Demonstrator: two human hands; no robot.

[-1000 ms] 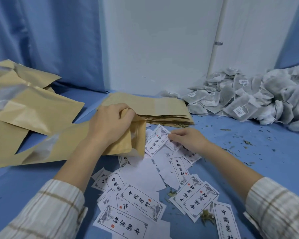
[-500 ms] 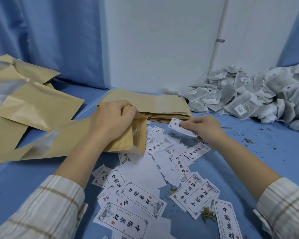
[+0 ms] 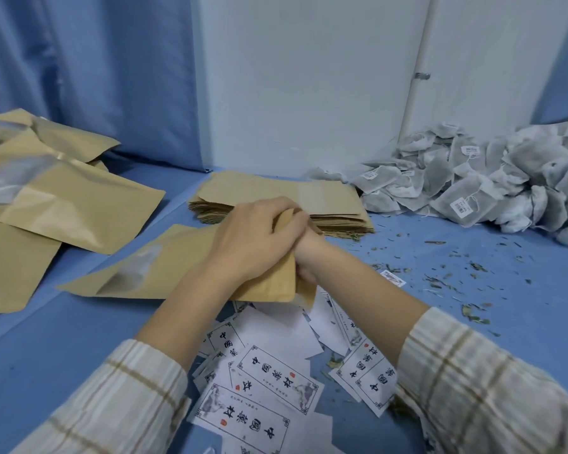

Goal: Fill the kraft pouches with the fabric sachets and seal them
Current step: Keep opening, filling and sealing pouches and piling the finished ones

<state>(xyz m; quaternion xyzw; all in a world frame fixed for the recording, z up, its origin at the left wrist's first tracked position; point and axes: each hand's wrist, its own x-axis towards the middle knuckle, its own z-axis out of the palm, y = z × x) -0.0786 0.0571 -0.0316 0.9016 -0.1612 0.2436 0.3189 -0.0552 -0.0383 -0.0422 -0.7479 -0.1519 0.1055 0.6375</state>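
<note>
left hand fingers curled, right hand mostly hidden

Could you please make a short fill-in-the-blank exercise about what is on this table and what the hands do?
1. The left hand grips the mouth of a kraft ____.
2. The right hand reaches ____ that pouch.
3. The fabric sachets are piled at the table's far ____.
4. The printed cards lie ____ the person.

Missing words: pouch; into; right; nearest

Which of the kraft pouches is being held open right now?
The kraft pouch lying mid-table, its mouth gripped by the left hand; the stacked pouches and the left pile lie untouched.
</note>
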